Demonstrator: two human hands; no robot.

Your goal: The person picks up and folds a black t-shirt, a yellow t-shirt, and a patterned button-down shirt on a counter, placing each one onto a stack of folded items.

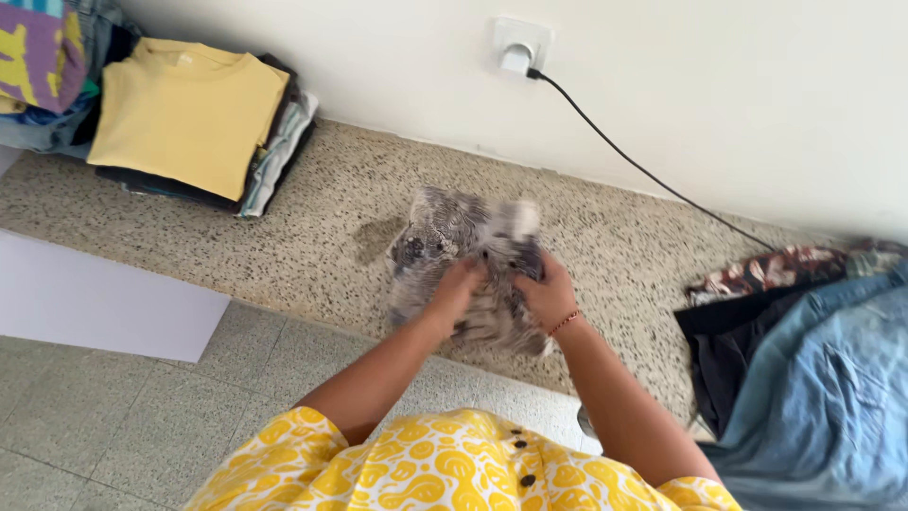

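A grey and white patterned garment (454, 232) lies bunched on a speckled stone ledge (322, 241). Both my hands are on its near part. My left hand (456, 290) grips the cloth with fingers curled into it. My right hand (541, 289), with a thin orange band at the wrist, also clutches the fabric just beside the left. The image is blurred around the cloth, so its folds are unclear.
A stack of folded clothes topped by a yellow shirt (184, 114) sits at the ledge's left end. A heap with a blue denim piece (832, 378) and dark cloth lies right. A wall socket (518, 47) with a black cable (653, 180) is behind. Tiled floor (142, 407) below.
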